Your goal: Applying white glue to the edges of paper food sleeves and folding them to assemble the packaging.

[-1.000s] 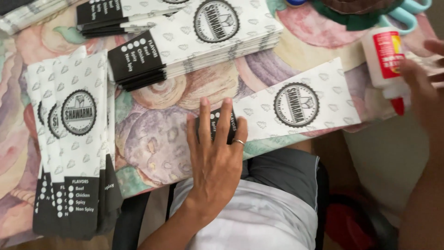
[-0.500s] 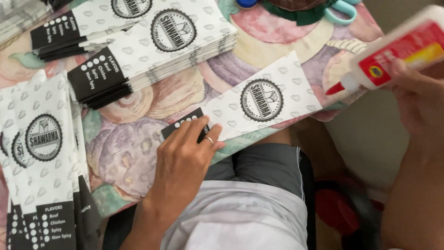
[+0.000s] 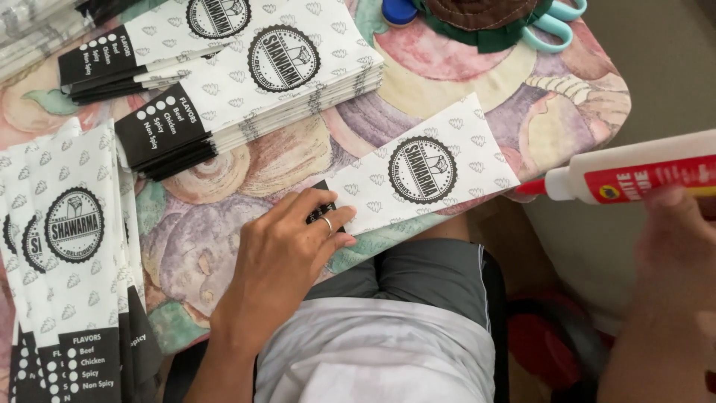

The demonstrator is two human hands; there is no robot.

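A flat white paper sleeve (image 3: 421,170) with a round black emblem and a black end lies at the near edge of the table (image 3: 298,160), which has a flowered cloth. My left hand (image 3: 287,257), a ring on one finger, presses its fingertips on the sleeve's black end. My right hand (image 3: 679,257) holds a white glue bottle (image 3: 641,173) with a red label. The bottle lies sideways, and its red tip points at the sleeve's right end, just off the table edge.
A thick stack of the same sleeves (image 3: 246,82) sits at the back left. More sleeves (image 3: 71,254) lie fanned along the left edge. Teal-handled scissors (image 3: 556,22), a blue cap (image 3: 399,10) and a dark green-rimmed thing are at the far edge.
My right hand has brought the glue bottle down and tilted it sideways toward the sleeve's right end. My left hand curled from flat to fingertips on the black end.
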